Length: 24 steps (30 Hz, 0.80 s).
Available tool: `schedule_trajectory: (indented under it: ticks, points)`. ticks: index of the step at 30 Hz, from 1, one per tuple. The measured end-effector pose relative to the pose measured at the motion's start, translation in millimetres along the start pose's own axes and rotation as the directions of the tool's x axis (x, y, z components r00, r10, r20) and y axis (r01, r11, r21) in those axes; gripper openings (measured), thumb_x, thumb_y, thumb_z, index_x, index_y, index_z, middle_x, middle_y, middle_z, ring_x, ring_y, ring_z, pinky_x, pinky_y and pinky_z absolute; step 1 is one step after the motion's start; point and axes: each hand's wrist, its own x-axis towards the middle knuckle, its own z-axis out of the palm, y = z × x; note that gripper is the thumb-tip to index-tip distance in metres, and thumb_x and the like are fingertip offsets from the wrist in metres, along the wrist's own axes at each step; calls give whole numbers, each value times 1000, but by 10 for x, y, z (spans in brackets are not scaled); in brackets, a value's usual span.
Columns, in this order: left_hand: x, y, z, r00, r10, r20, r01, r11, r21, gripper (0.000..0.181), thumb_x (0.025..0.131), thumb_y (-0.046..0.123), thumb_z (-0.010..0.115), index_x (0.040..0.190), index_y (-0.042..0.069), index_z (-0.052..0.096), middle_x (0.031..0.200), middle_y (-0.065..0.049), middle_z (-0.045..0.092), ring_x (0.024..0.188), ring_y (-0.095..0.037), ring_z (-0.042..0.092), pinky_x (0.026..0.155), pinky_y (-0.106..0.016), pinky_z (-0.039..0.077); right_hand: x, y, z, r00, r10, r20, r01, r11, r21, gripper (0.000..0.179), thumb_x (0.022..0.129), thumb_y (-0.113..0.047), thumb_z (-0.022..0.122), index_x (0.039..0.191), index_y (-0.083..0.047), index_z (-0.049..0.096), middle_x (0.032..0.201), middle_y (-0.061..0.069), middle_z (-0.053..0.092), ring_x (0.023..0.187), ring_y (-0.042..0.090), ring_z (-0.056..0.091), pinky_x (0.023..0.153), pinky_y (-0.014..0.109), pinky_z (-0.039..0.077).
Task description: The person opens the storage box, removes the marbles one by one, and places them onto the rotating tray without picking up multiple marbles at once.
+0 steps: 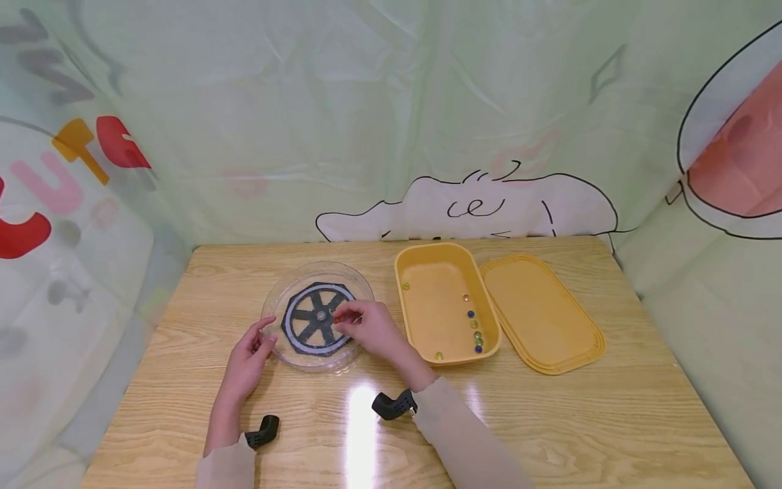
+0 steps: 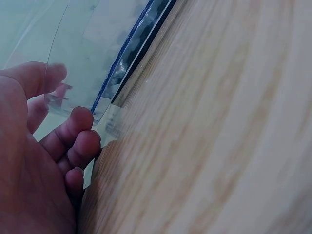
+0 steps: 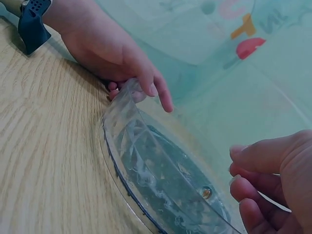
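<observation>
A clear round dish point(image 1: 282, 285) stands on the left of the table. Inside lies a dark spoked wheel shape with a pale ring point(image 1: 307, 295). At the dish's left rim is my left hand point(image 1: 247, 356), with the rim between its bent fingers; the left wrist view has these fingers point(image 2: 80, 122) close up. Over the dish's right half, my right hand point(image 1: 373, 329) pinches a small reddish marble point(image 1: 338, 318). In the right wrist view that hand's fingertips point(image 3: 238, 152) are close together and hide it. A round bead-like spot point(image 3: 206, 193) shows in the dish.
Right of the dish stands a yellow tub point(image 1: 430, 288) with several glass marbles, mostly along its right side, among them a blue marble point(image 1: 471, 314). Its yellow lid point(image 1: 540, 312) lies beside it, touching the tub's right edge. A printed curtain point(image 1: 366, 122) hangs behind the table.
</observation>
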Motion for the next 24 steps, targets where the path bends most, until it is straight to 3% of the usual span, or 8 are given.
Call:
schedule_trajectory:
  ticks: [24]
  points:
    - [-6,-1,-9,1000,7,9,-7,1000,-6,41,103,27,57,142,13,53,85,-6,45,73,-17,44,65,-27,36,21,-59,4,1000,20,6,-20,1000,-1,18,89,-12,76,106,-6,74,89,-6,66,79,14,59,67,26,49]
